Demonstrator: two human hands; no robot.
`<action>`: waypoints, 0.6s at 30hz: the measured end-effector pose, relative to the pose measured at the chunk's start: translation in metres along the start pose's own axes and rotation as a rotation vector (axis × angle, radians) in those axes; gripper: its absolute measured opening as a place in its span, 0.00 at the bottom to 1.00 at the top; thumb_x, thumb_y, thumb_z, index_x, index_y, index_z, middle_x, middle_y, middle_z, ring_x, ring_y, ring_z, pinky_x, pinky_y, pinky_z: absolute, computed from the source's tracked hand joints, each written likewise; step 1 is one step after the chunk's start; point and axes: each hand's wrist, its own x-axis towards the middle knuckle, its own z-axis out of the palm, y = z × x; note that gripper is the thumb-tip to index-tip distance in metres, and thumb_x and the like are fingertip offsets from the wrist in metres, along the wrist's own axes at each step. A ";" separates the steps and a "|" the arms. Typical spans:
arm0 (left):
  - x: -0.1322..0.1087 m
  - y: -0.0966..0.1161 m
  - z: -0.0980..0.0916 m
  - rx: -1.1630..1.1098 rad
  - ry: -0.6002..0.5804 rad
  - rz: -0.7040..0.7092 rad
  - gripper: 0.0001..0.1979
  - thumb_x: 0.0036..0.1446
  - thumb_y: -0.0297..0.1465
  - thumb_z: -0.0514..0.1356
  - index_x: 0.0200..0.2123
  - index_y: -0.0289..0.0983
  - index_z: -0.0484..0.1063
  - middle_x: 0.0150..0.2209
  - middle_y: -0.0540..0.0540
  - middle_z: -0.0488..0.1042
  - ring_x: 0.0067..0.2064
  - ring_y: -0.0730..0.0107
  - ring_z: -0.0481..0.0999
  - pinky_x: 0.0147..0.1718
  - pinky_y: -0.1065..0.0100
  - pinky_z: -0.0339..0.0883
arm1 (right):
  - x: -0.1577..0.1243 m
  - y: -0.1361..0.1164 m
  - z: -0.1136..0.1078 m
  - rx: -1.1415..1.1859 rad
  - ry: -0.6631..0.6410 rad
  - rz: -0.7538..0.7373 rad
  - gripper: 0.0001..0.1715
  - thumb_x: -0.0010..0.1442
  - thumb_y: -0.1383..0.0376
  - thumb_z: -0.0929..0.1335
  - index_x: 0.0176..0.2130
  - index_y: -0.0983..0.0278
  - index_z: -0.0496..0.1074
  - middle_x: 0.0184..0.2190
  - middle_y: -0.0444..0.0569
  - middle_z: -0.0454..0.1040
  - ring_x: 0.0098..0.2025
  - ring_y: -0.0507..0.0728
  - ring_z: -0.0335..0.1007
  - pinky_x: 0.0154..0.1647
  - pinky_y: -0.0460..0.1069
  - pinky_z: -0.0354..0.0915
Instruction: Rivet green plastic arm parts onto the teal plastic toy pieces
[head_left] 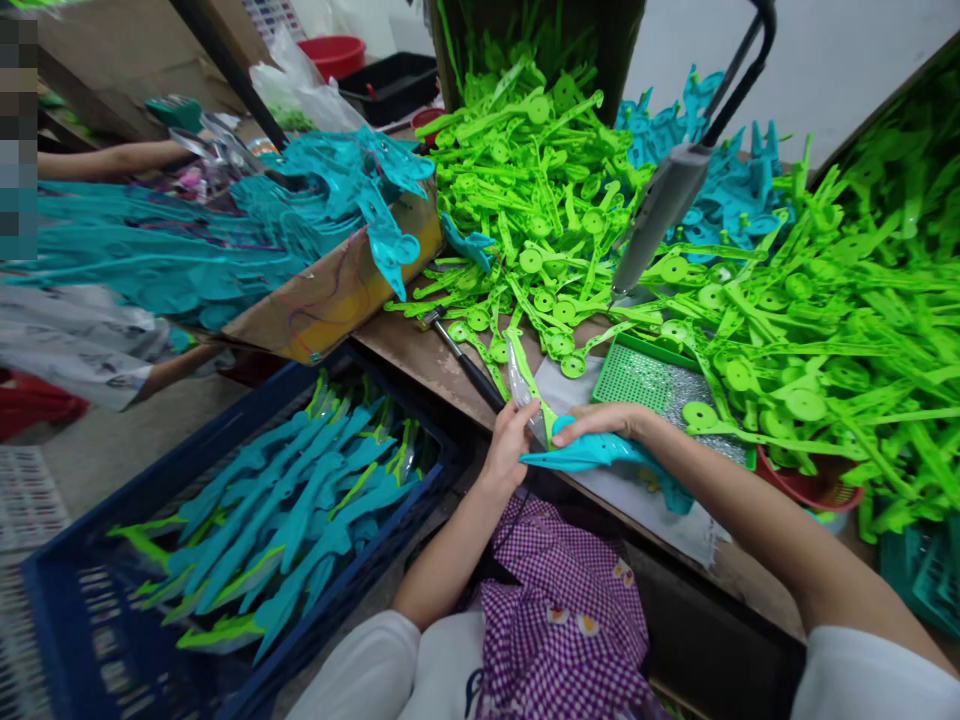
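My right hand (pixel 600 420) presses down on a teal plastic toy shell (pixel 592 455) at the table's front edge. My left hand (pixel 514 440) pinches a clear plastic piece (pixel 520 385) together with a green plastic arm (pixel 534 385) that sticks up from the teal shell. Both hands meet over the same assembly, just in front of a green mesh tray (pixel 637 375).
A large heap of green plastic arms (pixel 540 180) covers the table, with teal parts (pixel 720 190) behind. An electric screwdriver (pixel 660 215) hangs over the table. A blue crate (pixel 247 530) of finished teal-green pieces stands at lower left. Another person's arm (pixel 112 160) works at far left.
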 end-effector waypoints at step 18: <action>0.017 0.003 -0.012 0.002 0.069 -0.006 0.15 0.40 0.32 0.68 0.33 0.35 0.71 0.29 0.51 0.75 0.30 0.73 0.73 0.32 0.72 0.66 | -0.013 -0.002 0.016 -0.541 0.453 -0.130 0.36 0.52 0.36 0.63 0.31 0.66 0.73 0.24 0.48 0.71 0.27 0.54 0.65 0.30 0.48 0.59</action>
